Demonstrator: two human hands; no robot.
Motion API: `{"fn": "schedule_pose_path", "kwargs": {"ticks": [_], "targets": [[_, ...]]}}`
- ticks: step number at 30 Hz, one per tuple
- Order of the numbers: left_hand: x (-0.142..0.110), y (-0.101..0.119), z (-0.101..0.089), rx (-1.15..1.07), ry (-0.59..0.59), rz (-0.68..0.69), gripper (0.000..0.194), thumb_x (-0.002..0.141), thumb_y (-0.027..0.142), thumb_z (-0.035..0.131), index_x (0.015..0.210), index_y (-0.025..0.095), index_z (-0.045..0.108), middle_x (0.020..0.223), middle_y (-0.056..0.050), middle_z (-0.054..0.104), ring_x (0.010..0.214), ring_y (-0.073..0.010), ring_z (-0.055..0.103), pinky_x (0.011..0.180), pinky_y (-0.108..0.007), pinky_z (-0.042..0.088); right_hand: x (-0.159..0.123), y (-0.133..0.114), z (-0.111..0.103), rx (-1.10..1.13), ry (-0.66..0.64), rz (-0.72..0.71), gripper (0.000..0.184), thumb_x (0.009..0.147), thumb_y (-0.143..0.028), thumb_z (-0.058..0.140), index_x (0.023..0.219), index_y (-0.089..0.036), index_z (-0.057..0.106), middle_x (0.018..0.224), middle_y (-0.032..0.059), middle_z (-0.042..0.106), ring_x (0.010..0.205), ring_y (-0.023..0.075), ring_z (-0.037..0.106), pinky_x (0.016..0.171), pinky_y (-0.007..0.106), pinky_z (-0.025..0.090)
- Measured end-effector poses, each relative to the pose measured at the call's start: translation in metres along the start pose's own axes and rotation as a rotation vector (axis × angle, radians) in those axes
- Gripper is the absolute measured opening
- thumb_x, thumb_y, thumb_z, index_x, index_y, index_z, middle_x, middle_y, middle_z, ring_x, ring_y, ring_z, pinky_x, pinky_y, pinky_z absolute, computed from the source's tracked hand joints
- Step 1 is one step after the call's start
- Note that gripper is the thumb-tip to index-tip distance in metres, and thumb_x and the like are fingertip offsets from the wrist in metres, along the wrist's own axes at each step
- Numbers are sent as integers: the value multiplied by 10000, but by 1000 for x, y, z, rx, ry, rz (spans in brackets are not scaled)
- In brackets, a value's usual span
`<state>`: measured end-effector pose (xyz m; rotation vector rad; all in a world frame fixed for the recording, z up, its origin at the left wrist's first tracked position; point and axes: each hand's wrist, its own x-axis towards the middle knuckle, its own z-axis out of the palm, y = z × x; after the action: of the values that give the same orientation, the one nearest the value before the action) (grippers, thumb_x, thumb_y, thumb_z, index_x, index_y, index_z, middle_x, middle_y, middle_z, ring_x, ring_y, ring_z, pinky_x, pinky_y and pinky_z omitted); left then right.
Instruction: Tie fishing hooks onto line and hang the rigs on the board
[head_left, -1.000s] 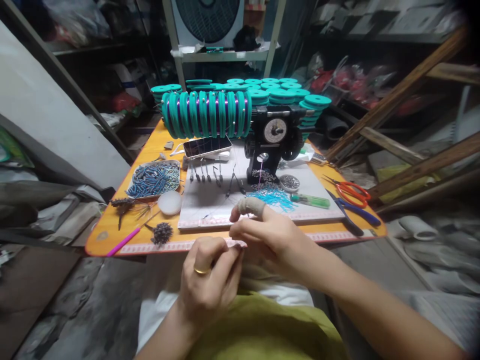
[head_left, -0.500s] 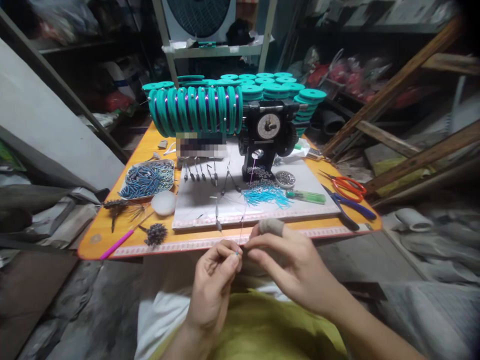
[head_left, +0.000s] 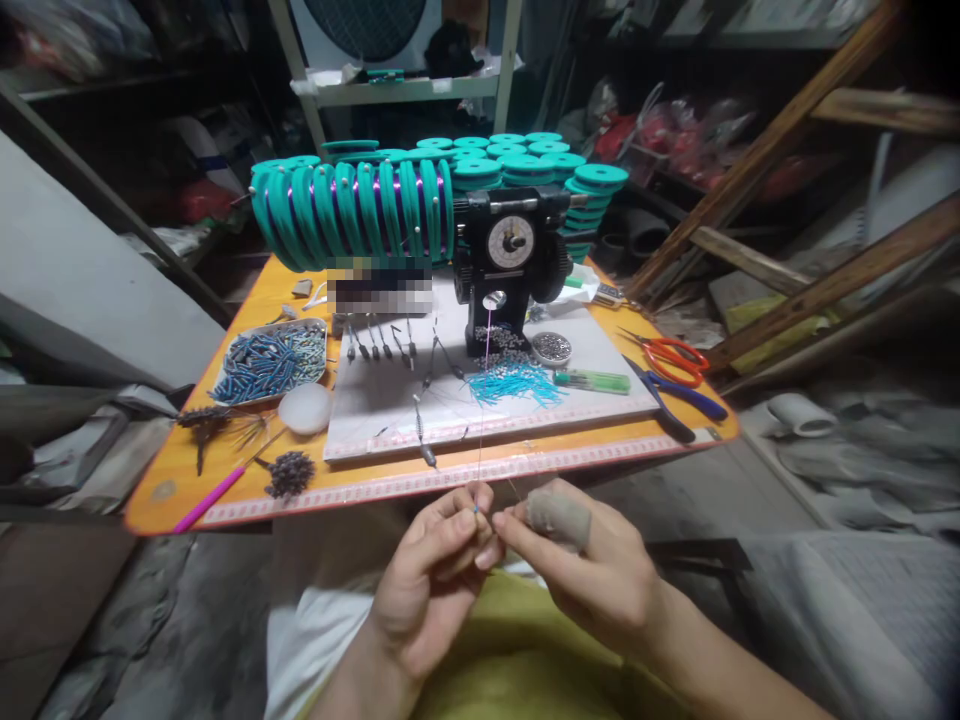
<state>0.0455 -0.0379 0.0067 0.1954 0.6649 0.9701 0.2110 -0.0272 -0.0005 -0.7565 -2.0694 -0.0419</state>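
Note:
My left hand (head_left: 435, 565) pinches a thin fishing line (head_left: 481, 445) just in front of the table edge, with a tiny blue piece (head_left: 475, 510) showing at the fingertips. That line runs up to the black winding machine (head_left: 499, 290), where it looks purple. Close beside it, my right hand (head_left: 600, 565) has thumb and forefinger pressed together, a grey wrap on one finger. A short thin strand rises by its fingertips; what exactly it grips is too small to make out. Beyond the hands, a dark weighted rig piece (head_left: 422, 440) lies at the white board's front edge.
Teal line spools (head_left: 352, 215) sit on the machine's shaft, with stacks (head_left: 596, 180) behind. The white board (head_left: 375, 420) holds blue strands (head_left: 517, 383) and a bead dish (head_left: 551, 347). Orange-handled scissors (head_left: 675, 358), blue-handled pliers (head_left: 682, 395) and a tray of blue pieces (head_left: 262, 365) flank it.
My right hand has drawn its fingers together into a pinch and turned beside the left fingertips. My left hand stays pinched. The whole view has shifted, with the table appearing further left.

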Motion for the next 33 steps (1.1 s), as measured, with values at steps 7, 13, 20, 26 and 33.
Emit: {"fn": "schedule_pose_path", "kwargs": {"ticks": [7, 13, 20, 26, 33], "targets": [[3, 3, 0, 143, -50, 8, 250, 675, 242, 803, 668, 134, 578, 807, 42, 489, 580, 8, 477, 565, -124, 424, 5, 7, -23, -125, -121, -118, 295, 733, -158, 673, 1028, -163, 662, 774, 36, 550, 898, -11, 504, 781, 104, 440], [-4, 17, -2, 860, -22, 505, 206, 789, 294, 734, 666, 152, 650, 875, 14, 493, 799, -7, 540, 666, -51, 464, 18, 3, -31, -131, -140, -154, 324, 678, -118, 706, 983, -151, 601, 821, 12, 570, 895, -7, 526, 768, 112, 412], [-18, 18, 2, 1625, 35, 1269, 143, 806, 11, 624, 862, 142, 639, 905, 13, 495, 791, 22, 549, 706, -10, 467, 37, 11, -31, -190, -93, -355, 322, 644, -217, 760, 954, -212, 670, 952, -24, 607, 956, 40, 526, 840, 185, 384], [-23, 25, 5, 1691, 39, 1336, 134, 832, 10, 573, 809, 137, 609, 915, 6, 483, 829, 14, 573, 783, -10, 492, 48, 16, -6, 83, -173, -147, 157, 802, -189, 610, 954, -149, 616, 1089, -24, 586, 1150, -35, 508, 1260, 228, 364], [-17, 30, -5, 1763, 65, 1461, 109, 810, 27, 628, 848, 129, 638, 932, -11, 519, 842, -29, 603, 786, -93, 550, 66, 14, 4, 148, -238, -71, 139, 843, -120, 497, 931, -102, 602, 961, 36, 546, 921, -76, 453, 806, -7, 400]]}}
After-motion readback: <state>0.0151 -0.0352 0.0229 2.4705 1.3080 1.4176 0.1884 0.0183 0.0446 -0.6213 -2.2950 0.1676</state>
